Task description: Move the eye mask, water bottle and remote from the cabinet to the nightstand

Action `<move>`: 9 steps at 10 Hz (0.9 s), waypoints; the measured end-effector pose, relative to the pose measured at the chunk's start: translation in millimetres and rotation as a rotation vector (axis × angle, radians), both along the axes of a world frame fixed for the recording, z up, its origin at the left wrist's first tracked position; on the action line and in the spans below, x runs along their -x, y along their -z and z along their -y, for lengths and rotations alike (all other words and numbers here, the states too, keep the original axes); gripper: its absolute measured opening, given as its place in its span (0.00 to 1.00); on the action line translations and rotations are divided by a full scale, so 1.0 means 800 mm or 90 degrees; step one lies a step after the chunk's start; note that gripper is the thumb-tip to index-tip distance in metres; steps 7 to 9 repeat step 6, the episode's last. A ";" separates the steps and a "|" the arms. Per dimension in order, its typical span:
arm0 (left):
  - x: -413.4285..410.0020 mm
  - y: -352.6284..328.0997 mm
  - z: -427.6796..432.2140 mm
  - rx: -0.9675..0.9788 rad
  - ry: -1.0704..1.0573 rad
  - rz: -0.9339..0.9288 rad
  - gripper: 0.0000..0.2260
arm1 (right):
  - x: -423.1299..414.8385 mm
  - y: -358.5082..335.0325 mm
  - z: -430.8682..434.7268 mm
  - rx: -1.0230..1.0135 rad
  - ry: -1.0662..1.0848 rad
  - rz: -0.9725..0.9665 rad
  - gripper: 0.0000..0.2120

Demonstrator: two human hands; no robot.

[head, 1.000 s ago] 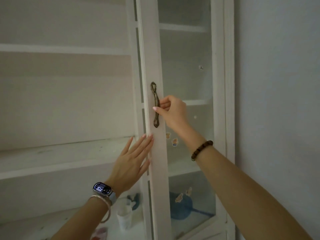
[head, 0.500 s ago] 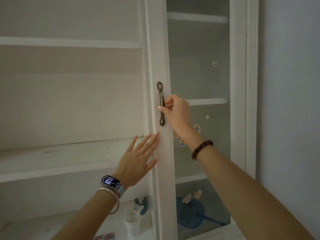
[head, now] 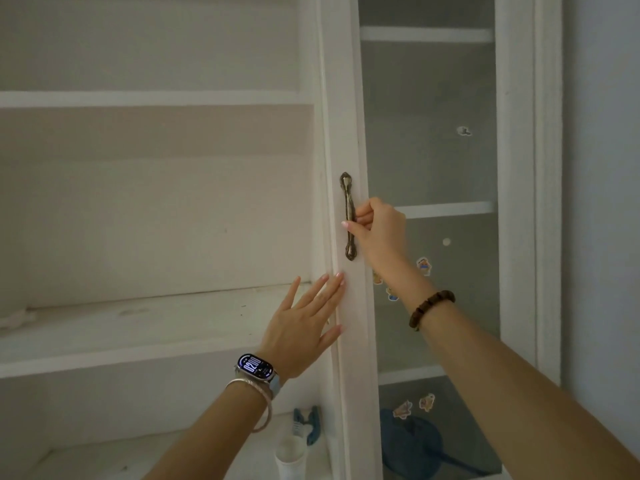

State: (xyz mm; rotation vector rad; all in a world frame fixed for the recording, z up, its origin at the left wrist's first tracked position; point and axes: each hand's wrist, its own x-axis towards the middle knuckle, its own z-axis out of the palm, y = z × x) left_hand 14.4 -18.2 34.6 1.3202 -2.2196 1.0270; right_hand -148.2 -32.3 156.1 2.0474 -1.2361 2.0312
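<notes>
My right hand [head: 379,233] pinches handle [head: 347,197], left hand [head: 304,327] lies flat on door [head: 346,98] just below it; I swing it slowly.

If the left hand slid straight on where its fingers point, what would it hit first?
Probably the lower end of the bronze handle, which the right hand grips; the left hand touches the cabinet door.

Dim, diffuse indoor light; soft shadow lies under each shelf [head: 149,98]. The watch face [head: 254,366] glows with its own light. Fine detail is soft, most of all along the lower edge.
</notes>
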 end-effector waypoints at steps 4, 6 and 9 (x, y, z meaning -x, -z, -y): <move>0.008 -0.013 -0.022 -0.003 -0.011 0.010 0.28 | 0.002 -0.009 -0.027 -0.032 0.040 -0.075 0.05; 0.015 -0.014 -0.044 -0.004 0.047 -0.166 0.26 | 0.020 0.017 -0.053 -0.016 0.059 -0.097 0.08; 0.015 -0.014 -0.044 -0.004 0.047 -0.166 0.26 | 0.020 0.017 -0.053 -0.016 0.059 -0.097 0.08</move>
